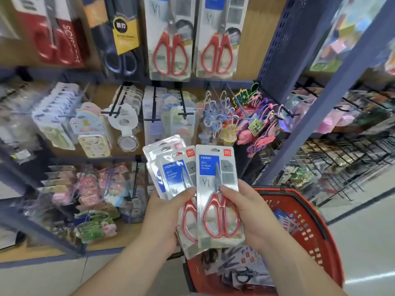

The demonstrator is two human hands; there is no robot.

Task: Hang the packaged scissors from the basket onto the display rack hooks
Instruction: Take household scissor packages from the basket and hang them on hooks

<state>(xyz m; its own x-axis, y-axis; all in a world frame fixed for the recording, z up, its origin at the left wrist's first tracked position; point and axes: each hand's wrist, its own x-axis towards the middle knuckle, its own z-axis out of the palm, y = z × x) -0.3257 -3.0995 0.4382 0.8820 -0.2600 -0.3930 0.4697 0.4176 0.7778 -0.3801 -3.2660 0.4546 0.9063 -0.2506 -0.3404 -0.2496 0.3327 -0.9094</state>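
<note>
Two bare hands hold scissors packs in front of the display rack. The left hand (pixel 162 214) grips a fanned stack of packs (pixel 171 169) from below, thumb curled over the front of it. The cards are flat and glossy, each with a blue label and a clear moulded blister. The right hand (pixel 248 212) pinches the front pack (pixel 215 167) along its right edge, thumb pressed on the plastic beside the blades. This pack stands upright and overlaps the stack. Its scissors have steel blades and rounded red loop handles.

Below the hands and to the right sits the red plastic basket (pixel 310 231), its wall pierced with small square holes. More packs (pixel 245 263) lie jumbled inside it.

High on the rack, against the wood-grain back panel, two matching packs (pixel 170 39) hang side by side. A blue perforated metal panel (pixel 284 39) rises at their right.
</note>
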